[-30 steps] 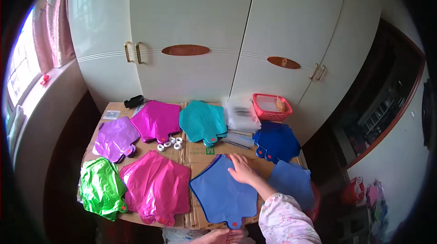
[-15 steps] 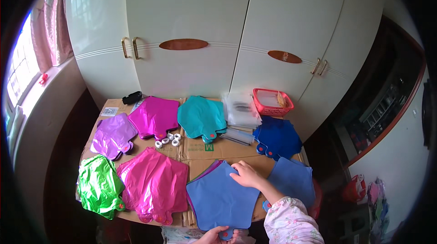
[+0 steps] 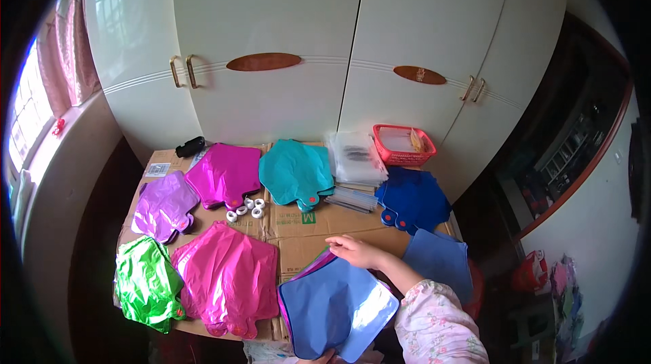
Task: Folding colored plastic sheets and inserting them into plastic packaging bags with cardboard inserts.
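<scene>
A flat, five-cornered blue sheet (image 3: 325, 303) lies at the front middle of the cardboard, bent, with a bright sheen on its right side. Purple and green edges of other sheets show beneath its upper left side. My right hand (image 3: 358, 253) is at its top corner, the fingers pressed together over the edge and closed on it. Low in the picture my left hand (image 3: 320, 357) grips the sheet's bottom edge; most of that hand is hidden. Another blue sheet (image 3: 439, 262) lies to the right, partly behind my right forearm.
Pink (image 3: 227, 279), green (image 3: 146, 282), lilac (image 3: 163, 208), magenta (image 3: 224, 173), teal (image 3: 296, 170) and dark blue (image 3: 415, 198) shiny sheets lie around. Several white rings (image 3: 243, 210), clear plastic bags (image 3: 356, 157) and a red basket (image 3: 405, 156) stand near the white cupboard (image 3: 271, 11).
The blue sheet has bent and turned, its right side swinging upward and its round tab no longer showing. My right hand moved slightly left to its upper edge. The view shifted a little.
</scene>
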The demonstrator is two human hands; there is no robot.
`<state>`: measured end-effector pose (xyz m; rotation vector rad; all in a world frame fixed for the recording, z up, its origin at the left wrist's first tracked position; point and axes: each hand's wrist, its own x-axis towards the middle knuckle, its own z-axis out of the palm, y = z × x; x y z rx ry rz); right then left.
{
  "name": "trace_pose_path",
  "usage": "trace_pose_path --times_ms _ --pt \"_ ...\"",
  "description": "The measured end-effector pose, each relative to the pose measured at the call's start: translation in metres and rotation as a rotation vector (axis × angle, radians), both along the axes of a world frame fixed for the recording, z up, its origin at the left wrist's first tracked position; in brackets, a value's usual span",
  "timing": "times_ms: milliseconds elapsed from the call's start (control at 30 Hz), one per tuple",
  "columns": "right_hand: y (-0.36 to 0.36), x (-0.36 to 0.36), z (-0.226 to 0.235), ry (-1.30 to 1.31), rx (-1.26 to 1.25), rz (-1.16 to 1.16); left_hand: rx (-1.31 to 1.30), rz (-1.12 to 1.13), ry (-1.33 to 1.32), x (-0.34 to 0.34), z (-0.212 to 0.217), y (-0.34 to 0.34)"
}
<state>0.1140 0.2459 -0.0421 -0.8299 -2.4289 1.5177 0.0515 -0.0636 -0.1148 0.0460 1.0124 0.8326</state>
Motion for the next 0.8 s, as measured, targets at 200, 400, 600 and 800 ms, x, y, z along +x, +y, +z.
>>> trace_pose_path --times_ms 200,400,600,800 --pt "0.017 0.0 -0.003 -0.073 -0.079 0.123 -0.044 0.035 -0.041 -0.001 0.001 -0.001" --pt "0.018 0.01 -0.005 -0.079 -0.023 -0.028 -0.087 0.065 -0.077 -0.003 -0.001 -0.004" --pt "0.012 0.009 0.006 -0.149 0.109 -0.069 -0.113 0.055 -0.24 -0.014 0.024 0.003" --pt "0.014 -0.007 0.013 -0.361 0.181 -0.097 -0.042 0.046 -0.459 -0.016 0.005 0.0"
